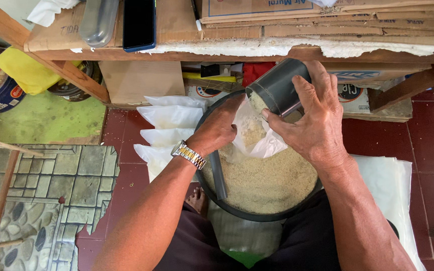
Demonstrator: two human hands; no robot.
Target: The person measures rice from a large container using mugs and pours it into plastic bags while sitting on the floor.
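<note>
My right hand [315,123] grips a dark grey tube-shaped scoop [277,88], tilted so pale grain spills from its mouth into a clear plastic bag [257,138]. My left hand [217,128], with a metal watch at the wrist, holds that bag open over a round black basin [257,217] full of the same pale grain [272,178]. A grey strip [218,175] lies inside the basin at its left. Both hands hover above the basin, close together.
Several filled white bags [169,120] lie in a row left of the basin. A wooden shelf [277,52] with cardboard, a black phone [139,22] and a pen runs overhead. A white sheet [390,185] lies at right on red floor tiles.
</note>
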